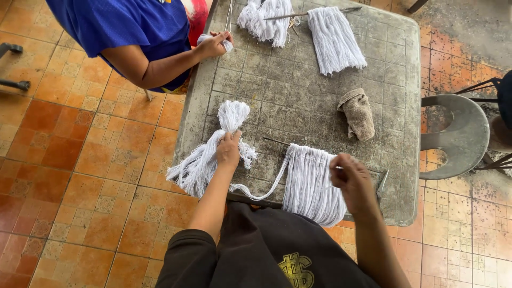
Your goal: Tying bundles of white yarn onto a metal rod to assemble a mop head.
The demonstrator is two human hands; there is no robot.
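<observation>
1. Nearest the camera, a flat sheet of white cotton strands strung on a thin rod point(312, 181) hangs over the near edge of the grey, grid-marked stone table point(298, 101); the right hand point(349, 178) rests on its right edge, fingers curled in, but whether they pinch any strands cannot be told.
2. One loose white strand runs from the sheet's left side across to the left hand point(228, 151), which is closed around the neck of a bundled hank of white yarn point(210, 154); the hank's looped head stands above the fist and its tail fans out over the table's left edge.
3. The two hands are well apart, each on its own piece of yarn.
4. Between them a thin dark stick point(274, 141) lies on the table, and a small metal tool point(383, 182) lies just right of the right hand.
5. A crumpled brown-grey cloth point(358, 113) lies alone near the middle right of the table.
6. At the far end lie two more white yarn pieces: a second flat sheet on a rod point(335, 40) and a loose heap of yarn point(265, 20) beside it. That makes four yarn masses in all.
7. A co-worker in a blue shirt point(133, 24) stands at the table's far left corner, one hand point(213, 44) gripping a small wad of white yarn.
8. One grey plastic chair point(458, 136) stands at the table's right, on the orange tiled floor point(80, 160).
</observation>
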